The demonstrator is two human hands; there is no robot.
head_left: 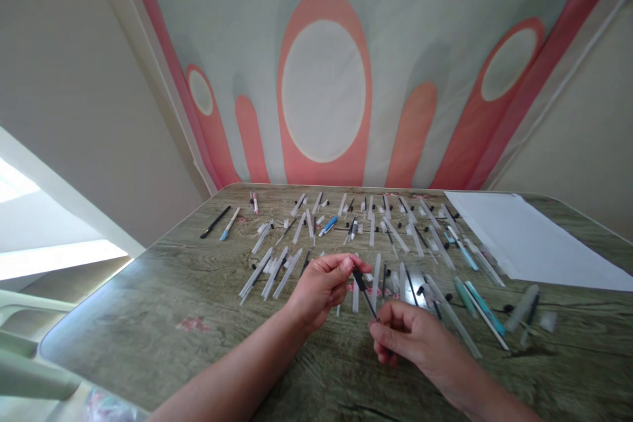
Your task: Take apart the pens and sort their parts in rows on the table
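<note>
Above the front middle of the table, a dark pen refill [364, 291] with a thicker black upper part slants down to the right between my hands. The thumb and fingers of my left hand [316, 290] pinch its upper end. Lower and to the right, my right hand [413, 337] is closed on its thin lower end, and the fingers cover the tip. Beyond and beside my hands lie several clear pen barrels [451, 315], dark refills and small black and clear pieces. A blue pen piece [328, 226] rests among them. Light-blue pen parts [484, 306] are right of my right hand.
A white sheet [548, 244] covers the table's right side. On the left lie a black pen [215, 222], a white and blue pen [230, 224] and a pink-and-white pen [255, 203]. A patterned wall stands behind the wooden table [148, 316]; a pale green chair [34, 369] is at left.
</note>
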